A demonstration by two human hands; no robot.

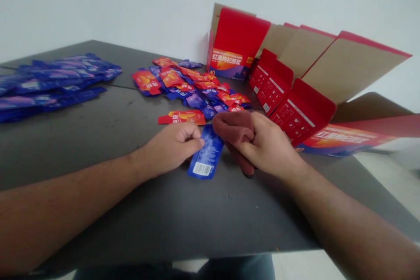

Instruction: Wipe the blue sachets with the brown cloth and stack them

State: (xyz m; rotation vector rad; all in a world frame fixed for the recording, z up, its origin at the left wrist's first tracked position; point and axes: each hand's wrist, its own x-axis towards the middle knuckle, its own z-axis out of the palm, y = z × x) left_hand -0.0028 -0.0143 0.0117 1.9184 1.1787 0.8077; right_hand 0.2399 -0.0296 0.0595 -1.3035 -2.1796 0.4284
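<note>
My left hand (175, 146) is closed, its thumb and forefinger pinching the left edge of a blue pouch (205, 155). The pouch shows its printed back, with a white barcode at the lower end. A folded brown cloth (234, 129) is bunched in my right hand (271, 144), beside the top right of the pouch. Whether the cloth touches the pouch I cannot tell. Just beyond my left hand lies a red-orange pouch (187, 117), flat on the dark table (183, 218).
Red and blue pouches (193, 83) form a loose heap behind my hands. Many blue pouches (55, 78) are stacked at the left. Open red cartons (292, 109) with raised flaps stand along the right, one printed carton (229, 59) at the back near the white wall.
</note>
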